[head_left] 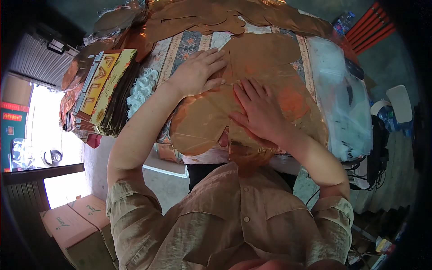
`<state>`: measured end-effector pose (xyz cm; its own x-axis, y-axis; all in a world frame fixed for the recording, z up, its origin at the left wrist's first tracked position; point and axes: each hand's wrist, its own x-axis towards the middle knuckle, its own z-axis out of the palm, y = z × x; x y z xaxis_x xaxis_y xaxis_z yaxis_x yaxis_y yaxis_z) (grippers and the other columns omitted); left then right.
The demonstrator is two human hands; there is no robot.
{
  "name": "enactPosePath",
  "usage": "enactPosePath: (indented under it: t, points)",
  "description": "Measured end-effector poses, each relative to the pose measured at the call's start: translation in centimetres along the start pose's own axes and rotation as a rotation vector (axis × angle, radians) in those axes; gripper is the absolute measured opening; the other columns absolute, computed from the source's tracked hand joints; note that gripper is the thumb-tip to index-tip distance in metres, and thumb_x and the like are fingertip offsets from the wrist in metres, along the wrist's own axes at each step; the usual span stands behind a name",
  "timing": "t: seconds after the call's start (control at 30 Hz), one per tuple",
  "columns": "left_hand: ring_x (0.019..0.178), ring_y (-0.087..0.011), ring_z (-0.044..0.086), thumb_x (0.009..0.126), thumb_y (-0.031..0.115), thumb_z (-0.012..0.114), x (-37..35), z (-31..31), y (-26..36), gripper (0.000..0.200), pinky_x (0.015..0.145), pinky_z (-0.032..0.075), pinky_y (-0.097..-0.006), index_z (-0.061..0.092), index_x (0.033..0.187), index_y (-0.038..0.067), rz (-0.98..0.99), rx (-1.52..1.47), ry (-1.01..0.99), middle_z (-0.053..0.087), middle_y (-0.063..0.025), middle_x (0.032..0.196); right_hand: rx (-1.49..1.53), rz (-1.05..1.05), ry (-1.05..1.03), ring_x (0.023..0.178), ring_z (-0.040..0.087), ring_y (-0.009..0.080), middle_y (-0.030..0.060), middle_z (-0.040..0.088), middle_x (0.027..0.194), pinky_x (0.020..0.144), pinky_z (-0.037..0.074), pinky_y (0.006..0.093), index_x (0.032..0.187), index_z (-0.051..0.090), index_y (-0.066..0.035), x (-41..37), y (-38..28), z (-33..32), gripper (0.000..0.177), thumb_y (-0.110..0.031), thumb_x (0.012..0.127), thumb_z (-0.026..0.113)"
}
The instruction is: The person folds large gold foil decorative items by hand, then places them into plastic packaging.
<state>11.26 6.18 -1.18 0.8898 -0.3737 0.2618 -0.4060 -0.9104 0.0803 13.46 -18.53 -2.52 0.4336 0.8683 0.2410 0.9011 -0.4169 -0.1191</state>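
Observation:
A flat, copper-coloured foil balloon (265, 51), uninflated and creased, is spread over the patterned tablecloth in front of me. My left hand (200, 72) lies palm down on its left part, fingers stretched out towards the middle. Lower and to the right, my right hand (261, 110) rests flat on the same foil, its fingers pointing up and left and the thumb apart. Near the table's front edge the foil has a slit, and a loose flap hangs towards my shirt. Whatever is under my palms is hidden.
Left of the foil stand a stack of printed "FALL" packets (105, 85) and a bundle of white curled ribbon (141, 90). More copper foil (193, 18) lies along the far edge. Clear plastic bags (339, 99) cover the right side. Cardboard boxes (78, 220) sit at lower left.

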Motion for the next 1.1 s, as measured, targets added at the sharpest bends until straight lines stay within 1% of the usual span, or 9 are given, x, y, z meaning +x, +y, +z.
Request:
enactPosePath:
  t: [0.17,0.23,0.37,0.43,0.57,0.63,0.67,0.73,1.1]
  points:
    - [0.122,-0.0329,0.050,0.088,0.030,0.062,1.3,-1.3,0.8,0.042,0.102,0.041,-0.0424,0.060,0.122,0.004,-0.059,-0.093,0.023,0.054,-0.0141,0.132,0.011,-0.007,0.007,0.129,0.039,0.0348,0.0208,0.045,0.137,0.101,0.032,0.0463,0.131,0.047,-0.001,0.1,0.1,-0.1,0.066,-0.043,0.084,0.064]
    - [0.109,-0.0318,0.056,0.084,0.024,0.064,2.2,-0.9,1.1,0.033,0.095,0.044,-0.0408,0.064,0.111,0.004,-0.066,-0.146,0.031,0.061,-0.0123,0.115,0.026,-0.009,0.023,0.128,0.040,0.0356,0.0209,0.044,0.137,0.099,0.033,0.0461,0.130,0.047,-0.001,0.1,0.0,0.0,0.065,-0.042,0.082,0.065]
    - [0.107,-0.0310,0.058,0.083,0.022,0.064,3.1,-0.6,1.2,0.031,0.091,0.047,-0.0413,0.065,0.108,0.005,-0.048,-0.193,0.080,0.062,-0.0118,0.113,0.008,-0.004,0.011,0.128,0.040,0.0357,0.0211,0.044,0.137,0.100,0.033,0.0459,0.131,0.047,-0.001,-0.1,0.0,-0.1,0.067,-0.043,0.082,0.065]
    - [0.107,-0.0318,0.059,0.081,0.015,0.065,3.0,-2.5,0.8,0.034,0.090,0.048,-0.0399,0.063,0.113,0.002,-0.183,-0.275,-0.162,0.063,-0.0145,0.116,0.028,0.002,-0.004,0.128,0.039,0.0356,0.0207,0.043,0.137,0.100,0.033,0.0466,0.131,0.047,-0.001,0.0,-0.1,-0.3,0.068,-0.043,0.081,0.066]
    - [0.103,-0.0323,0.060,0.081,0.015,0.065,2.7,-2.6,-0.5,0.030,0.088,0.049,-0.0408,0.064,0.108,0.001,-0.232,-0.264,-0.360,0.064,-0.0154,0.110,0.022,0.009,0.000,0.128,0.039,0.0354,0.0204,0.044,0.137,0.100,0.033,0.0476,0.132,0.046,-0.001,0.2,-0.1,-0.3,0.069,-0.043,0.081,0.066]
    - [0.101,-0.0344,0.059,0.081,0.014,0.065,2.9,-1.6,-0.2,0.025,0.086,0.049,-0.0414,0.064,0.102,0.001,-0.186,-0.207,-0.181,0.063,-0.0151,0.106,0.019,0.011,-0.008,0.129,0.039,0.0350,0.0201,0.043,0.137,0.100,0.033,0.0484,0.132,0.046,-0.002,0.2,-0.1,-0.2,0.069,-0.043,0.081,0.066]
    - [0.101,-0.0344,0.059,0.081,0.014,0.065,3.1,-0.7,-0.2,0.025,0.086,0.049,-0.0414,0.064,0.102,0.001,-0.182,-0.208,-0.180,0.063,-0.0151,0.106,0.015,0.013,-0.007,0.129,0.039,0.0350,0.0201,0.043,0.137,0.100,0.033,0.0484,0.132,0.046,-0.002,0.2,-0.2,-0.3,0.069,-0.043,0.081,0.066]
    - [0.098,-0.0358,0.058,0.082,0.015,0.065,3.9,1.1,-0.1,0.022,0.085,0.048,-0.0420,0.064,0.098,0.001,-0.040,-0.311,0.081,0.062,-0.0139,0.103,0.008,0.020,-0.022,0.128,0.038,0.0348,0.0200,0.043,0.137,0.100,0.033,0.0484,0.133,0.046,-0.002,0.3,-0.3,-0.4,0.069,-0.044,0.082,0.065]
    - [0.098,-0.0288,0.056,0.081,0.019,0.067,4.7,3.4,1.2,0.018,0.085,0.046,-0.0394,0.065,0.094,0.008,-0.067,-0.242,0.240,0.061,-0.0065,0.099,-0.005,0.039,-0.032,0.129,0.037,0.0339,0.0200,0.043,0.137,0.101,0.032,0.0486,0.133,0.045,0.000,0.5,-0.7,-0.5,0.068,-0.046,0.085,0.061]
